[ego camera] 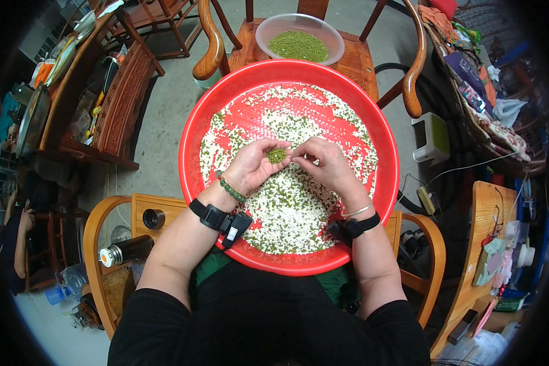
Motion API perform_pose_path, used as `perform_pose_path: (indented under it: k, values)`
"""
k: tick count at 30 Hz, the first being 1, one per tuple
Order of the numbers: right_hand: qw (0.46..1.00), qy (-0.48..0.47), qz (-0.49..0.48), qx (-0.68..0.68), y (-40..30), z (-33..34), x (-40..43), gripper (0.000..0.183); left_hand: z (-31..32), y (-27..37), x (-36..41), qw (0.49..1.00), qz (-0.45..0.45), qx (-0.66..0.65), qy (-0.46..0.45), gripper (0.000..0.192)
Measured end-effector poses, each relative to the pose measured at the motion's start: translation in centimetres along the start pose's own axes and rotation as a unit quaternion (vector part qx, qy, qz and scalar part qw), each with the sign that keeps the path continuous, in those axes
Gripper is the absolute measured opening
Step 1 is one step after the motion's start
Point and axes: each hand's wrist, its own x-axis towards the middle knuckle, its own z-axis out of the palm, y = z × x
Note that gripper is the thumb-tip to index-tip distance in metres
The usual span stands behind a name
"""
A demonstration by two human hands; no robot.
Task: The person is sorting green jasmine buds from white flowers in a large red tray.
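A large round red plastic basin (190,132) lies before me, with white grains and green beans (283,228) mixed and spread over its floor. Above it my left hand (258,160) is cupped palm up around a small heap of green beans (276,156). Close beside its fingertips is my right hand (322,162), thumb and forefinger pinched together; whether a bean is between them cannot be told. Beyond the basin, a translucent plastic bowl (263,34) of green beans (298,45) rests on a wooden chair (361,55).
Curved wooden chair arms (210,64) flank the basin's far side. At my left, a black vacuum flask (130,250) and its dark cup (153,218) are near the chair arm. A power strip (425,200) with cables lies to the right. Another person's arm (23,233) shows at far left.
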Motion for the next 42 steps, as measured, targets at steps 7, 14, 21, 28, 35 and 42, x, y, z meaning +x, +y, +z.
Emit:
perform_pose_path:
  k: [7,14,21,28,35,42]
  values:
    - [0.993,-0.111,-0.010,-0.037,0.2,0.0,-0.2,0.010,-0.7,1.0,0.2,0.997,0.064,-0.019,0.025,0.027]
    - [0.975,-0.216,-0.019,-0.043,-0.5,0.0,-0.5,0.008,-0.9,1.3,0.2,0.994,0.088,-0.049,0.033,0.026]
    - [0.973,-0.212,-0.004,-0.088,0.5,-0.5,-1.0,0.011,-0.8,1.3,0.1,0.996,0.077,-0.039,0.032,0.026]
    - [0.991,-0.109,-0.020,-0.070,0.0,0.8,-0.1,0.011,-0.7,1.3,0.1,0.994,0.089,-0.043,0.038,0.027]
    - [0.995,-0.073,-0.061,-0.013,0.3,3.2,0.2,0.015,-1.0,1.2,0.3,0.994,0.099,-0.045,0.020,0.026]
    - [0.993,-0.113,-0.042,-0.020,0.5,4.3,0.1,0.018,-1.2,1.3,0.4,0.993,0.102,-0.048,0.031,0.027]
